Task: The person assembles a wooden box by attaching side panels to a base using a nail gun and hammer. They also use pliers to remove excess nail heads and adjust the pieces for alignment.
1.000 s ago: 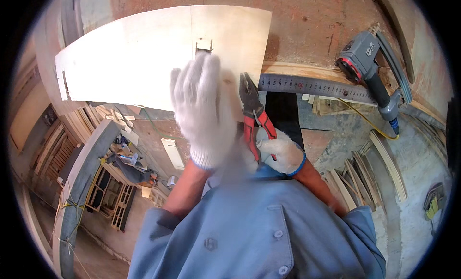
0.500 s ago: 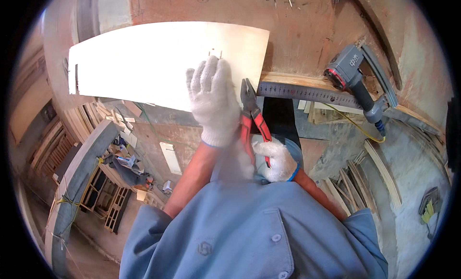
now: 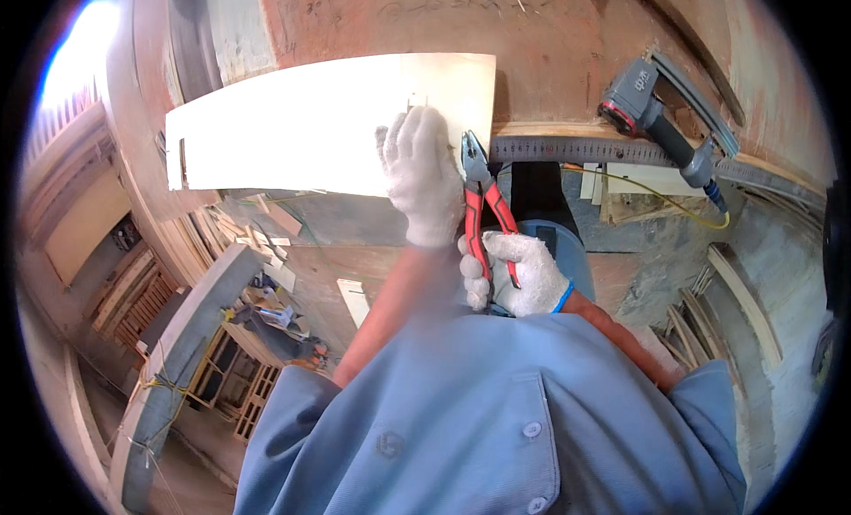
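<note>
At upper centre, the left hand (image 3: 421,174) is lying outstretched over the pale panel (image 3: 301,125), while at frame centre the right hand (image 3: 527,271) is grasping red-handled pliers (image 3: 474,209), whose nearby jaws are possibly risking a pinch through slipping.

The board (image 3: 284,129) lies left of the pliers (image 3: 479,183), the ruler (image 3: 567,150) and nail gun (image 3: 668,138) right.

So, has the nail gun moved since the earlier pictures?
No. Judged against the ruler, the nail gun has kept its place, its handle still across it; the whole view has shifted.
</note>
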### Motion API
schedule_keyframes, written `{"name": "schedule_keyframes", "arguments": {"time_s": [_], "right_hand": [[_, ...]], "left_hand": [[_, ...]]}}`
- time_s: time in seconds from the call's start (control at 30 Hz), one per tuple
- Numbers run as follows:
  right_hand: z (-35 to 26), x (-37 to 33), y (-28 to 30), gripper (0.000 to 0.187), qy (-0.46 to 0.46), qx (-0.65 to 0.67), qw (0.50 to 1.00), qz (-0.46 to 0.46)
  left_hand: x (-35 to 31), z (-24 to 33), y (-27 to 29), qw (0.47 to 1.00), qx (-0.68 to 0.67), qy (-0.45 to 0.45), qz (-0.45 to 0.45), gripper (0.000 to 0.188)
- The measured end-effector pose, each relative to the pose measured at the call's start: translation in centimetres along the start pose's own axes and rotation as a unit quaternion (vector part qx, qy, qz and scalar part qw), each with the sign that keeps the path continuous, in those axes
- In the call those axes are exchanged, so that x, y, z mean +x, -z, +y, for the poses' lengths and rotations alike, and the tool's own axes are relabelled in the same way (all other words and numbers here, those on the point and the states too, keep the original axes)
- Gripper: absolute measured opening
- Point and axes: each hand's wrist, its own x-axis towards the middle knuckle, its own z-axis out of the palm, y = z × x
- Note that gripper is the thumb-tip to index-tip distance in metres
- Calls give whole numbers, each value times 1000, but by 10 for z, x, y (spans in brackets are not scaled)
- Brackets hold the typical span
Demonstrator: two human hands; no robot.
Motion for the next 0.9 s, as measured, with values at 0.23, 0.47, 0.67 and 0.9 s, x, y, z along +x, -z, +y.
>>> {"name": "schedule_keyframes", "arguments": {"time_s": [0.23, 0.47, 0.67, 0.9], "right_hand": [[2, 7, 9, 23, 35, -16, 998, -39], [-27, 23, 73, 14, 358, -699, 607, -120], [-35, 30, 85, 11, 370, -593, 694, -175], [-9, 23, 55, 31, 87, -166, 980, -61]], "left_hand": [[-3, -6, 0, 999, 32, -22, -27, 36], [-12, -5, -5, 994, 91, -59, -1, 36], [-3, 1, -2, 996, 61, -59, -4, 28], [3, 0, -14, 994, 74, -48, 57, 20]]}}
